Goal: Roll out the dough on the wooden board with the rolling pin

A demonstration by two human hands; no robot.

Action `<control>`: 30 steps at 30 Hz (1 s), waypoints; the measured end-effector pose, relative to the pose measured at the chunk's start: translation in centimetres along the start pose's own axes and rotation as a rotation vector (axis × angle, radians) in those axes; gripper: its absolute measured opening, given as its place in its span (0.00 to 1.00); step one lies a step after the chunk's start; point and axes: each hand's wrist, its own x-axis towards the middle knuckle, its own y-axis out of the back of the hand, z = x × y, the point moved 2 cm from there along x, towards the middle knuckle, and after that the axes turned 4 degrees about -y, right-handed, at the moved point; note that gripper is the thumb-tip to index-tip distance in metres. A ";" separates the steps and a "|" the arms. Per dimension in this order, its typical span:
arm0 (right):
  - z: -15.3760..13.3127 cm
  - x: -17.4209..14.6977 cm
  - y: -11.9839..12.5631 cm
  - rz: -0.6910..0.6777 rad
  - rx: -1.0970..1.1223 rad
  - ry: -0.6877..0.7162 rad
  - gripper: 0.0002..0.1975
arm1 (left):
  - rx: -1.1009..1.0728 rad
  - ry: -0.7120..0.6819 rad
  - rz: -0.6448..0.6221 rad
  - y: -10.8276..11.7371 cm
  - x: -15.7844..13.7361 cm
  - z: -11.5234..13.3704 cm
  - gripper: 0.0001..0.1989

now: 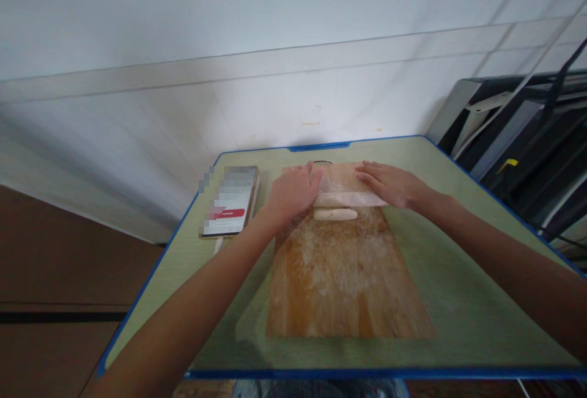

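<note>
A pale, flour-dusted rolling pin [346, 200] lies crosswise over the upper half of a wooden cutting board [351, 288]. My left hand [296, 190] is closed over its left end, with the thumb toward the middle. On the right end rests the palm of my right hand [387, 184], its fingers stretched flat past the pin toward the board's far edge. Just on the near side of the pin lies a short cream-coloured stick, apparently dough [335, 214]; neither hand touches it. Both hands partly hide the pin's ends.
A phone [232, 202] with a lit screen lies left of the board, a white cable [219, 245] at its lower end. The pale green table [463, 300] has a blue rim. Behind stands a white wall [275, 104]; dark stacked items with cords [518, 135] are at right.
</note>
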 end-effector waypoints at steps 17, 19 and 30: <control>0.7 2.5 -0.6 0.030 -0.028 -0.222 0.24 | -0.039 0.047 -0.036 -0.7 2.9 -1.1 0.28; 0.9 2.7 -0.8 0.031 -0.024 -0.226 0.23 | -0.038 0.041 -0.037 -0.9 3.2 -1.2 0.28; 0.9 2.7 -0.9 0.023 -0.038 -0.170 0.22 | 0.039 -0.083 -0.147 -1.6 3.4 -1.5 0.25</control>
